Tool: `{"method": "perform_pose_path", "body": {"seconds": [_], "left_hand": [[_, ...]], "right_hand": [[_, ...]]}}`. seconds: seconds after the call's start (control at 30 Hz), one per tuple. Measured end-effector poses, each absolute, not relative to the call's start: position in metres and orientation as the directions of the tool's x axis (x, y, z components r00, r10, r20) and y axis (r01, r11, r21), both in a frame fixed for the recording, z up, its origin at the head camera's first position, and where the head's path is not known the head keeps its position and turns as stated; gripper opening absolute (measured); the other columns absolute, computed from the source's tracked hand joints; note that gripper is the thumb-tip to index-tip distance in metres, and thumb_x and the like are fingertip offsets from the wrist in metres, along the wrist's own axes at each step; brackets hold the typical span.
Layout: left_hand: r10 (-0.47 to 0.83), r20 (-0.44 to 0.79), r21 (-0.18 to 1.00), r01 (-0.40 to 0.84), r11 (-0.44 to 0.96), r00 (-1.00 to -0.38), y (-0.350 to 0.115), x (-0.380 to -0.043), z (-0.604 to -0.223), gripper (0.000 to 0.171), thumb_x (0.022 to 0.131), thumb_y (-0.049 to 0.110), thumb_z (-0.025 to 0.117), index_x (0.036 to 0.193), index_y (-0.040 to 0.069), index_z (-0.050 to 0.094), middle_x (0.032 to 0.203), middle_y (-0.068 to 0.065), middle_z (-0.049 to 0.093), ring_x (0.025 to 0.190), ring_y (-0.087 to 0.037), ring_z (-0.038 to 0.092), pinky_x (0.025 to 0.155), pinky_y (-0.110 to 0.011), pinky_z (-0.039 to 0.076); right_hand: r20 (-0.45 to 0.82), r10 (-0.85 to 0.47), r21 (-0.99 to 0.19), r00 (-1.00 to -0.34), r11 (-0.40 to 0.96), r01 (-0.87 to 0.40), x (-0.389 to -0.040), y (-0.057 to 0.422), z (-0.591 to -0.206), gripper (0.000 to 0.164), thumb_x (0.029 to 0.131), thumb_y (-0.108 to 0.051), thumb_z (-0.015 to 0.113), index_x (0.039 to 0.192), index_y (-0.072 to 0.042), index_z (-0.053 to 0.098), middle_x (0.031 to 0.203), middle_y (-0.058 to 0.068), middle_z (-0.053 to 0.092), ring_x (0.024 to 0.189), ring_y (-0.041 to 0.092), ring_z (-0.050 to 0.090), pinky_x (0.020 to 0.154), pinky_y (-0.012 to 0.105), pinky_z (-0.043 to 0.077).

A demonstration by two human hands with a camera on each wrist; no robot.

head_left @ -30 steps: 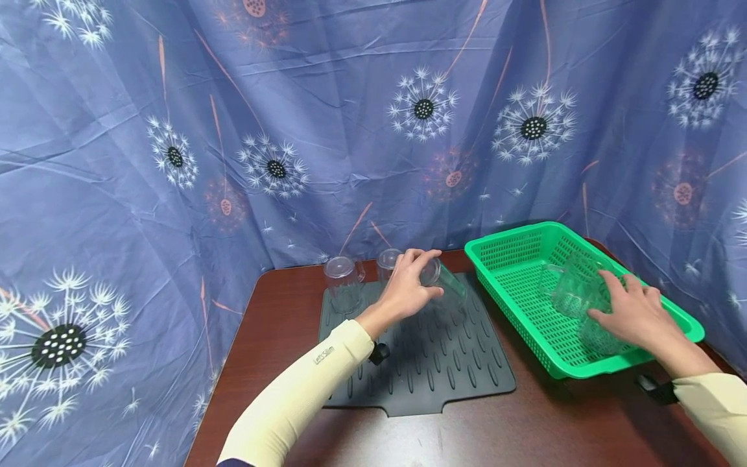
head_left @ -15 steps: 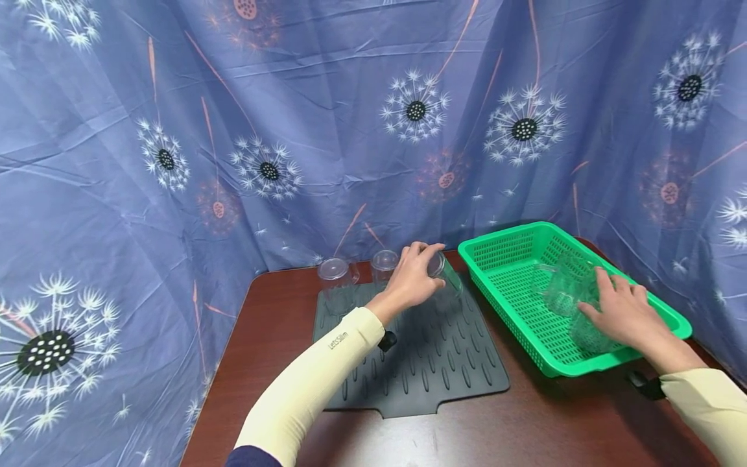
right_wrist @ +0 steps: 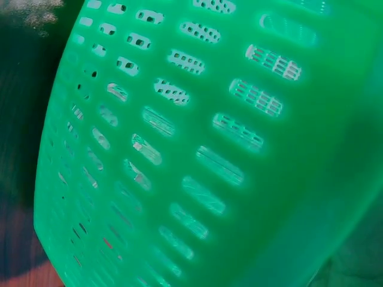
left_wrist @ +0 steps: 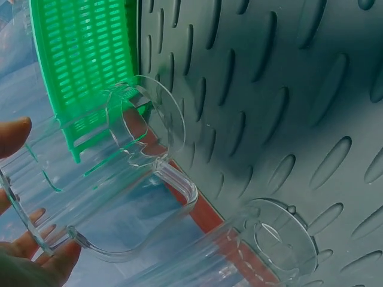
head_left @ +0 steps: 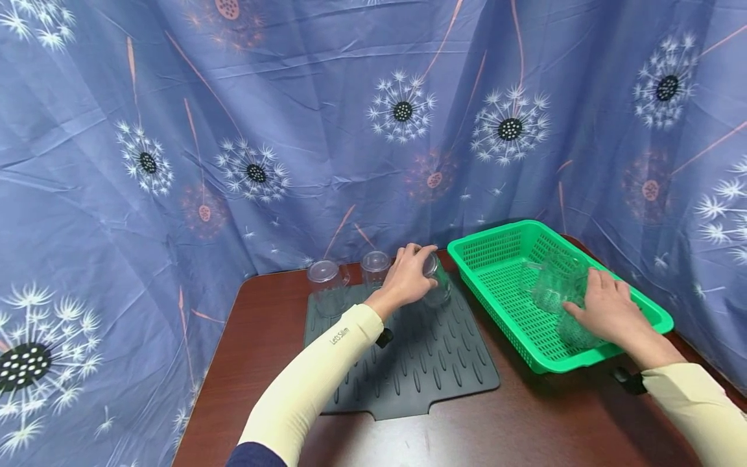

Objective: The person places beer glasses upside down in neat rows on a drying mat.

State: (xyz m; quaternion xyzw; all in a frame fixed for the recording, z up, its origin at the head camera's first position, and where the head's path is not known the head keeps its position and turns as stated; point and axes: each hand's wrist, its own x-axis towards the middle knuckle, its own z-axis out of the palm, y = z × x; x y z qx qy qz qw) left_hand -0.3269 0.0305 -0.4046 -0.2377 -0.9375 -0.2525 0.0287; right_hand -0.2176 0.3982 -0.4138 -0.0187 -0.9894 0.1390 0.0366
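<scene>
Glass fills both my hands. My left hand (head_left: 406,275) curls round the base of a clear mug (head_left: 436,285), held tilted with its rim just above the far edge of the grey ribbed mat (head_left: 443,363); the left wrist view shows its handle (left_wrist: 149,227) pointing down at the mat, with my fingertips (left_wrist: 15,136) on its wall. Two more clear mugs (head_left: 327,285) stand upside down on the mat's far left corner. My right hand (head_left: 607,310) lies inside the green basket (head_left: 496,250), fingers over a clear glass (head_left: 574,327); I cannot tell whether they grip it, as the hand hides it. Another glass (head_left: 551,282) stands just behind.
</scene>
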Motion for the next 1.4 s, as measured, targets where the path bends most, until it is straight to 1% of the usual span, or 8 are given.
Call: {"method": "perform_pose_path", "body": {"seconds": [0.17,0.37,0.47,0.67,0.9,1.13,1.23,1.4], "left_hand": [[0.437,0.153,0.436,0.457,0.775,-0.886,0.033,-0.329,-0.405,0.075,0.091,0.030,0.076,0.155,0.035,0.037,0.151,-0.005,0.039,0.132,-0.025,0.040,0.082,-0.039,0.052],[0.438,0.133,0.424,0.450,0.786,-0.889,0.037,-0.333,-0.406,0.075,0.092,0.028,0.075,0.156,0.034,0.036,0.152,-0.005,0.039,0.132,-0.025,0.040,0.081,-0.037,0.052],[0.435,0.124,0.416,0.445,0.793,-0.892,0.038,-0.335,-0.408,0.075,0.092,0.028,0.074,0.156,0.035,0.036,0.152,-0.005,0.039,0.132,-0.024,0.040,0.082,-0.037,0.052],[0.436,0.113,0.403,0.442,0.801,-0.893,0.041,-0.340,-0.408,0.073,0.093,0.029,0.073,0.156,0.034,0.036,0.152,-0.006,0.039,0.133,-0.025,0.040,0.087,-0.038,0.052],[0.448,0.086,0.406,0.442,0.800,-0.890,0.044,-0.345,-0.409,0.073,0.094,0.029,0.072,0.157,0.032,0.034,0.157,-0.009,0.035,0.139,-0.027,0.039,0.094,-0.042,0.052],[0.460,0.084,0.397,0.453,0.798,-0.884,0.046,-0.349,-0.410,0.071,0.095,0.029,0.070,0.157,0.028,0.035,0.158,-0.013,0.034,0.142,-0.029,0.038,0.097,-0.044,0.051],[0.462,0.078,0.386,0.454,0.804,-0.884,0.048,-0.349,-0.409,0.070,0.096,0.030,0.068,0.158,0.027,0.034,0.159,-0.013,0.033,0.144,-0.029,0.036,0.099,-0.044,0.050],[0.469,0.052,0.376,0.452,0.809,-0.882,0.051,-0.348,-0.408,0.071,0.098,0.033,0.066,0.159,0.031,0.030,0.163,-0.011,0.027,0.149,-0.028,0.030,0.098,-0.044,0.051]], "right_hand": [[0.105,0.050,-0.288,-0.993,0.957,0.018,-0.217,0.397,-0.414,0.088,0.096,-0.034,0.065,0.144,0.024,0.019,0.139,0.049,0.022,0.123,0.070,0.018,0.092,0.077,0.030],[0.113,0.046,-0.293,-0.993,0.956,0.011,-0.218,0.398,-0.417,0.086,0.094,-0.034,0.066,0.144,0.022,0.023,0.138,0.047,0.025,0.122,0.069,0.020,0.091,0.077,0.031],[0.119,0.041,-0.292,-0.992,0.957,0.004,-0.219,0.399,-0.418,0.087,0.094,-0.034,0.066,0.144,0.022,0.022,0.139,0.047,0.025,0.122,0.069,0.020,0.092,0.077,0.030],[0.114,0.045,-0.292,-0.992,0.956,0.010,-0.217,0.398,-0.417,0.091,0.095,-0.035,0.065,0.146,0.023,0.018,0.141,0.048,0.022,0.124,0.069,0.018,0.091,0.078,0.031],[0.102,0.043,-0.275,-0.994,0.961,0.014,-0.213,0.395,-0.415,0.092,0.096,-0.034,0.064,0.148,0.023,0.013,0.143,0.048,0.020,0.126,0.070,0.017,0.092,0.078,0.031],[0.076,0.043,-0.267,-0.996,0.963,0.021,-0.213,0.393,-0.413,0.093,0.096,-0.033,0.063,0.149,0.022,0.011,0.144,0.048,0.018,0.127,0.070,0.015,0.093,0.077,0.031],[0.072,0.044,-0.265,-0.996,0.964,0.024,-0.213,0.394,-0.414,0.093,0.096,-0.033,0.063,0.149,0.022,0.010,0.145,0.047,0.017,0.127,0.069,0.015,0.093,0.077,0.031],[0.081,0.044,-0.269,-0.996,0.963,0.021,-0.214,0.395,-0.415,0.094,0.095,-0.033,0.064,0.149,0.022,0.010,0.144,0.047,0.018,0.127,0.069,0.015,0.092,0.077,0.031]]}}
